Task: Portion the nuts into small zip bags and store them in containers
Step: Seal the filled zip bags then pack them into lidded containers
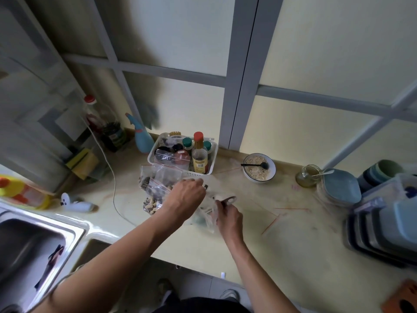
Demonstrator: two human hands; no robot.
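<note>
Right hand (229, 219): gripping a metal spoon (228, 200), fingers curling round its handle.
Left hand (186, 195): fingers are curling over the mouth of a clear plastic bag (206, 219); exact pinch blurred.
Filled zip bags (155, 188): lying on the counter (270, 245), just left of the hands.
White basket (214, 154): holding bottles and more bags.
Bowl of oats (259, 167): sitting near the wall.

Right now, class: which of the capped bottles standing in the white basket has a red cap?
The tall clear bottle with the yellow label, at the front of the white basket. The shorter bottles beside it have green caps.
</note>
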